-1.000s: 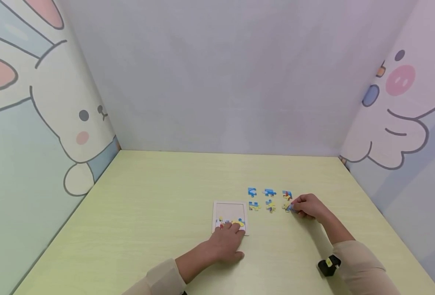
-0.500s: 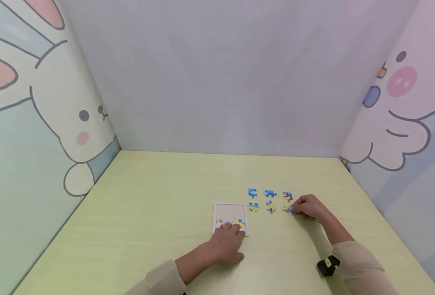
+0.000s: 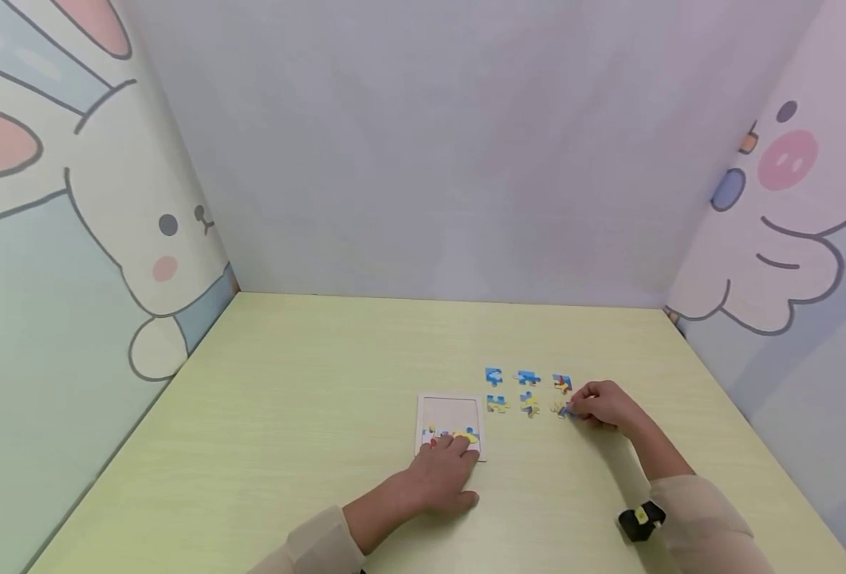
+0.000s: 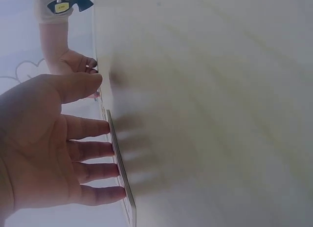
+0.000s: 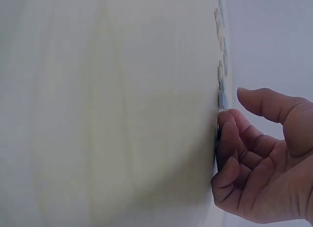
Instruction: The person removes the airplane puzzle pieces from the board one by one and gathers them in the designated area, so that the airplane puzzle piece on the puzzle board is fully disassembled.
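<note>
My left hand [image 3: 442, 477] lies with fingers straight across the near part of a pale puzzle tray [image 3: 417, 414]. The left wrist view shows its four fingertips along the tray's edge [image 4: 116, 139], with the thumb held apart. Joined puzzle pieces [image 3: 471, 436] show just past the fingertips inside the tray; the rest of that row is hidden. My right hand [image 3: 604, 404] has curled fingers at a yellow-and-blue puzzle piece [image 3: 564, 410], partly covering it. In the right wrist view, the right hand's thumb [image 5: 252, 97] stands apart from the curled fingers; I cannot tell whether they grip the piece.
Several loose puzzle pieces lie in two rows right of the tray, among them a blue one [image 3: 493, 376] and a yellow-and-blue one [image 3: 529, 404]. A pale yellow-green table [image 3: 308, 359] carries everything. Printed walls [image 3: 458, 159] rise at the back and both sides.
The whole view shifts slightly. The piece at my right hand looks a little more tilted and fainter on its yellow side. My left hand stays on the tray.
</note>
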A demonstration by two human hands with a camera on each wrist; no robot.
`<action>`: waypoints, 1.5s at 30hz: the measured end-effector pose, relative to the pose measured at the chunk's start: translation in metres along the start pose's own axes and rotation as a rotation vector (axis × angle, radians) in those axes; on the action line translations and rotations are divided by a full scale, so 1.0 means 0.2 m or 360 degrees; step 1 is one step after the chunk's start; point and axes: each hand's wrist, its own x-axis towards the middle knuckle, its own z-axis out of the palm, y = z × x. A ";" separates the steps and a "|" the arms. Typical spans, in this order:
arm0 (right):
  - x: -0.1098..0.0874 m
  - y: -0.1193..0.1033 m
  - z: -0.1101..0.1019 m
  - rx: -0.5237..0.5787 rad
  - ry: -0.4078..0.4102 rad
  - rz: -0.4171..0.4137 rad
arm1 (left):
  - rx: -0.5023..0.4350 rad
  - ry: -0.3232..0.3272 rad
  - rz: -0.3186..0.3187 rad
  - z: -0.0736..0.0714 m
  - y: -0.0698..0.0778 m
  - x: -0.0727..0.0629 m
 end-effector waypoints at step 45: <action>-0.08 -0.41 0.36 0.0064 -0.0298 -0.0567 | 0.0106 0.0020 -0.0276 0.03 0.04 -0.07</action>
